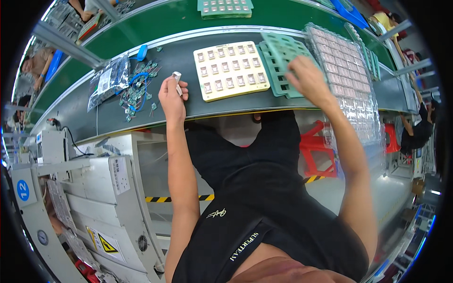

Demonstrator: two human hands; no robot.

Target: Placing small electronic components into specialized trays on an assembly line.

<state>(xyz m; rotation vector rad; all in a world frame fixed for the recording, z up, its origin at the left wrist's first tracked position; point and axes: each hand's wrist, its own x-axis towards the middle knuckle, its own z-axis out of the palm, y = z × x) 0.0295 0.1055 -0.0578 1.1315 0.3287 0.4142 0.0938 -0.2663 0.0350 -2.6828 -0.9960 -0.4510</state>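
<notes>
My left hand (172, 96) is closed around a small white and silvery part (178, 80), which sticks up past the thumb and fingers. Right of it lies a cream tray (212, 97) with rows of pockets, each holding a small pinkish-silver piece. My right hand (306, 80) has its fingers curled at the edge of a green perforated plate (278, 43), which is tilted and slightly blurred. Beneath that plate rests another green slotted tray (270, 66), partly covered, beside the cream one.
Left on the dark bench are a silvery plastic bag (107, 82) and scattered small circuit boards (137, 92) with blue bands. Clear blister trays of pink pieces (344, 61) stand at the right. Another green tray (225, 8) sits on the green belt beyond. A red stool (317, 151) stands below.
</notes>
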